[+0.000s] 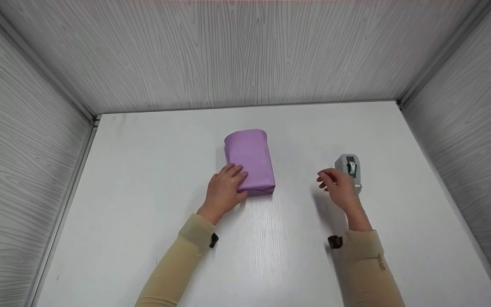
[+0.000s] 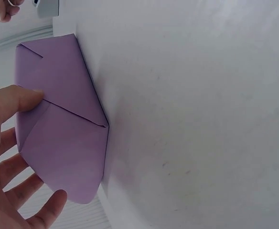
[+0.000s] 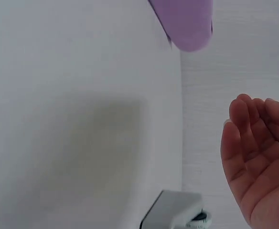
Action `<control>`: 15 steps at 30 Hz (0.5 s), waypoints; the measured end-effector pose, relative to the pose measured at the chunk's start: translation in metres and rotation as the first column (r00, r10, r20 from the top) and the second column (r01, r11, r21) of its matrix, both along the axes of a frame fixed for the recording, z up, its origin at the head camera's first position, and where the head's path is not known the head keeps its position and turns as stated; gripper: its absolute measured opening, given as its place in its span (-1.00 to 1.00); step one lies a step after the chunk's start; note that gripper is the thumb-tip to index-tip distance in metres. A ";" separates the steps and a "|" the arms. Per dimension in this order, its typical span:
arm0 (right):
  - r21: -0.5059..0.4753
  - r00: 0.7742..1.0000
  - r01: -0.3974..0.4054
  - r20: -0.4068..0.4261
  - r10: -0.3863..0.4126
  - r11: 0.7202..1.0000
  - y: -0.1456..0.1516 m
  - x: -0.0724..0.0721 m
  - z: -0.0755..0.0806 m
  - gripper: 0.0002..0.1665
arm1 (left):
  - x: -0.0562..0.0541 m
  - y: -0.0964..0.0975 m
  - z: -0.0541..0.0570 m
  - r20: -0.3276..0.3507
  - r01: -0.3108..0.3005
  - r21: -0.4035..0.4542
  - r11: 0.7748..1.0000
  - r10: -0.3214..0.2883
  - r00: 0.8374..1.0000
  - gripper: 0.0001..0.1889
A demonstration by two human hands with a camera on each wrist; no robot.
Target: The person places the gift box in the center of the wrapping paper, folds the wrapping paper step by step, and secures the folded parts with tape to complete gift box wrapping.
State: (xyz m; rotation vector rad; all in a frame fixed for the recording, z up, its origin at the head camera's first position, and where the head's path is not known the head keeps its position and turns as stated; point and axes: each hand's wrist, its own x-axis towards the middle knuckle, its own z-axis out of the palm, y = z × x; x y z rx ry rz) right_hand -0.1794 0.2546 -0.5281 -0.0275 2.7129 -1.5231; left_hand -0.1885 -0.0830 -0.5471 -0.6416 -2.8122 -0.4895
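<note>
A purple paper-wrapped box [image 1: 252, 160] lies on the white table, its folded end flaps [image 2: 65, 78] showing in the left wrist view. My left hand [image 1: 225, 187] grips its near left corner: the thumb rests on the folded end, while the fingers reach over the left side and top. To the right, my right hand [image 1: 339, 187] is held above the table with its fingers bent and the thumb close to the index fingertip. Whether a clear strip is between them I cannot tell. A grey tape dispenser [image 1: 348, 164] stands just behind this hand, partly hidden by it.
The white tabletop [image 1: 143, 170] is bounded by pale wood-grain panels at the back [image 1: 245, 55], left [image 1: 19, 157] and right [image 1: 463, 128]. Each sleeve cuff carries a small black device, one on the left [image 1: 214, 240] and one on the right [image 1: 335, 242].
</note>
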 end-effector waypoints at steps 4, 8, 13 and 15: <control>0.107 0.994 0.105 -0.006 -0.105 0.989 0.030 0.000 0.006 -0.61 | 0.000 0.000 0.001 0.008 -0.001 0.007 1.000 0.001 1.000 -0.50; 0.188 0.973 0.220 0.023 -0.228 0.957 0.057 -0.002 0.006 -0.53 | 0.000 0.000 0.000 0.007 -0.002 0.014 1.000 0.002 1.000 -0.50; 0.256 0.937 0.259 0.169 -0.307 0.931 0.082 -0.004 -0.002 -0.43 | 0.000 0.000 -0.001 -0.004 0.007 0.020 1.000 -0.007 1.000 -0.50; 0.277 0.927 0.239 0.221 -0.304 0.931 0.088 -0.005 -0.006 -0.39 | 0.000 0.000 -0.001 -0.006 0.011 0.023 1.000 -0.011 1.000 -0.51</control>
